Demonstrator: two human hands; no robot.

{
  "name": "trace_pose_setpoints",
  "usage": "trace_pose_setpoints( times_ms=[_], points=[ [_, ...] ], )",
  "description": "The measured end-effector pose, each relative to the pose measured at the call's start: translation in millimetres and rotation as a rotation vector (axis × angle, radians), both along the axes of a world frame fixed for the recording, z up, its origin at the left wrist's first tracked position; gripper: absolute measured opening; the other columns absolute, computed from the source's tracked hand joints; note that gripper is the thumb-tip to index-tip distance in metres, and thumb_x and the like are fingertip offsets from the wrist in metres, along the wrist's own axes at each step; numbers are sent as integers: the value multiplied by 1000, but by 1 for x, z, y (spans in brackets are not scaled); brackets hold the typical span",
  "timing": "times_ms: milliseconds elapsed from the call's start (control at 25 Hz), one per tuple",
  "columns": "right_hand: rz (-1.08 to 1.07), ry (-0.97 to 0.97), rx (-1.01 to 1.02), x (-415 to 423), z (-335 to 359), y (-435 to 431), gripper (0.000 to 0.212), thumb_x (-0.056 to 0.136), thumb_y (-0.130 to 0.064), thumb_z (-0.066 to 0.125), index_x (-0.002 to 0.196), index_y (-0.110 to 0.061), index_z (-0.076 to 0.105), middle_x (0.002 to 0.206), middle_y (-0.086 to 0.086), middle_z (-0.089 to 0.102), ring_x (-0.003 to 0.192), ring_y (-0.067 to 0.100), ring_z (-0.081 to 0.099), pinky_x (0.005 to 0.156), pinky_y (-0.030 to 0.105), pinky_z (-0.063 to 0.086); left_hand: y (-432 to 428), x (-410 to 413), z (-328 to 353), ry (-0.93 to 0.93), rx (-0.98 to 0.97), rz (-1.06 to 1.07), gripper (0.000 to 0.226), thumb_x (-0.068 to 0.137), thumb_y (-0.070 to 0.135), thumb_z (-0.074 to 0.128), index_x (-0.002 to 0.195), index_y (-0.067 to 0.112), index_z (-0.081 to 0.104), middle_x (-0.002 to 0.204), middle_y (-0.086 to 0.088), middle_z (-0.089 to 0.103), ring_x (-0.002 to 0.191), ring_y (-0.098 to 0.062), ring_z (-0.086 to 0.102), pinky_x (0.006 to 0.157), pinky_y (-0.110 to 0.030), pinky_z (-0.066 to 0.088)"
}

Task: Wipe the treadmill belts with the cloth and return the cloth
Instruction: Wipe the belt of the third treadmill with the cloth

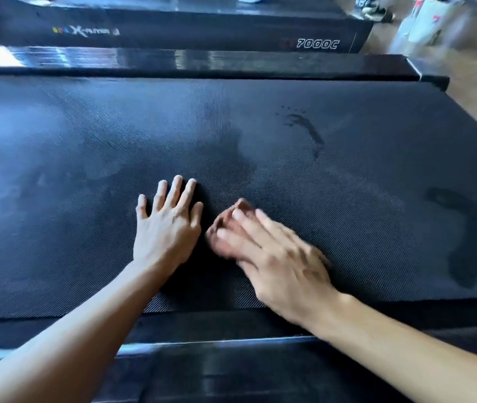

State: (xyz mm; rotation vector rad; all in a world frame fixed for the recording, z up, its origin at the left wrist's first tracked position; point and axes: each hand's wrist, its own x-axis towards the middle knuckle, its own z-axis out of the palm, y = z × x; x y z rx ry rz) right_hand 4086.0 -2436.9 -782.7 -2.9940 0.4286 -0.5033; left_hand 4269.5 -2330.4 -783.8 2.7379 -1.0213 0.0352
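Note:
A wide black textured treadmill belt (289, 146) fills the middle of the head view, with dark damp streaks on its right part and dusty smears at the left. My left hand (167, 225) lies flat on the belt with fingers spread. Just right of it my right hand (272, 254), blurred by motion, presses a small brown cloth (241, 209) onto the belt with straight fingers; only the cloth's far edge shows past the fingertips.
A glossy side rail (173, 61) borders the belt's far edge and another rail (202, 344) runs under my forearms. A second treadmill marked 7000C (317, 43) stands beyond. Wooden floor (470, 91) and a white bag (432, 21) lie at the upper right.

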Motion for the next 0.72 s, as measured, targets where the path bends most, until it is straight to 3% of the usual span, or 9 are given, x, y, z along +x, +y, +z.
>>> trace_pose_setpoints(
  times_ms=[80,240,480,600,720],
  points=[
    [41,31,32,8,7,-21,51,90,-37,46,140,-42,47,153,-9,38,139,20,40,114,32,29,1,-1,1,-5,-5,4,55,100,47,26,153,35,15,162,10,8,149,-14,3,119,-48,2],
    [-285,128,162,79,16,-70,53,96,-38,51,146,-44,36,160,-12,23,145,20,27,117,35,23,-2,-2,1,-16,7,-1,55,100,49,21,153,35,15,162,10,9,149,-14,4,119,-48,3],
    [-88,-34,77,48,3,-36,51,88,-32,58,138,-38,51,150,-7,43,136,22,43,110,36,36,-1,-2,0,-31,10,3,60,95,52,15,153,34,17,162,9,12,149,-16,5,119,-49,4],
    [-244,90,184,101,18,-72,51,96,-35,52,145,-42,39,158,-11,27,144,20,27,116,34,22,-1,-2,1,-18,18,-1,65,91,53,11,153,34,15,162,9,10,149,-15,4,119,-49,4],
    [-327,57,202,109,16,-68,51,95,-34,53,144,-40,41,158,-9,29,144,22,29,115,34,21,-2,-1,1,-23,6,-6,65,91,53,9,153,34,16,162,9,11,149,-16,5,119,-49,4]
  ],
)
